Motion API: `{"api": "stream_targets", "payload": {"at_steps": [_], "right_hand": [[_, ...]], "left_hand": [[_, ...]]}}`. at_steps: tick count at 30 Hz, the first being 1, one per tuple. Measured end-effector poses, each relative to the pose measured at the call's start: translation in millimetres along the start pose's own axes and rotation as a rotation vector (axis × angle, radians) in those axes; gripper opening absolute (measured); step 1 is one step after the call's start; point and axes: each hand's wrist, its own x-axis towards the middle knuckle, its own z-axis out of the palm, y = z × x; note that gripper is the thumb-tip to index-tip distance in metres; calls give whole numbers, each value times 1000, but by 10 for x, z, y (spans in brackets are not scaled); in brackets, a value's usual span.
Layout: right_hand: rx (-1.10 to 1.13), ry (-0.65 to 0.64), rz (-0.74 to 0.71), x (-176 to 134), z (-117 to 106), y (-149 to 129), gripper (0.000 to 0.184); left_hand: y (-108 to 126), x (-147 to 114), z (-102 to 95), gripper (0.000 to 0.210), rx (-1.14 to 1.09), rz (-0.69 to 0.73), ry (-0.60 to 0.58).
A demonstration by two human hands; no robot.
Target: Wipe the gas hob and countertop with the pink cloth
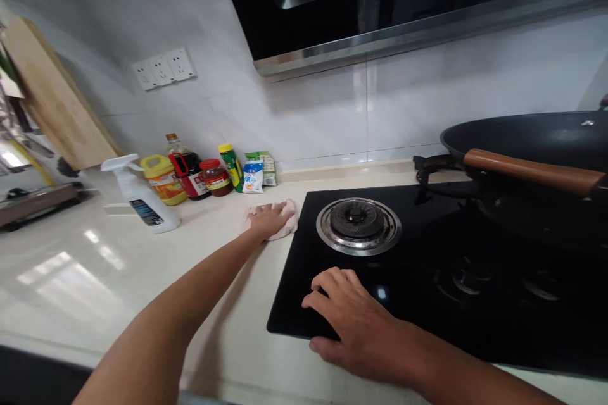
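My left hand is pressed down on a pale pink cloth, holding it against the white counter just left of the cooktop. Part of the cloth is hidden under the palm. At the cooktop's front left corner is my right hand, its fingers bent and apart from the thumb, holding nothing. The black glass cooktop lies beneath it. Beyond that hand sits a round gas burner with a metal ring.
A white spray bottle stands at left. Along the wall are a yellow jug, a dark sauce bottle, a red-lidded jar, a green shaker and packets. A wok occupies the right; a range hood overhangs.
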Motion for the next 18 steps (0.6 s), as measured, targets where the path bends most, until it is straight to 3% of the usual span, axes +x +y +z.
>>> {"api": "stream_targets", "payload": {"at_steps": [4, 9, 13, 18], "right_hand": [[3, 1, 0, 25, 18, 57, 37], [29, -21, -13, 35, -20, 90, 36], [35, -47, -10, 36, -48, 83, 38], [11, -80, 1, 44, -5, 102, 40]], "left_hand": [[316, 242, -6, 63, -1, 18, 4], [323, 127, -47, 55, 30, 93, 21], [199, -320, -67, 47, 52, 204, 50], [-58, -1188, -70, 43, 62, 292, 125]]}}
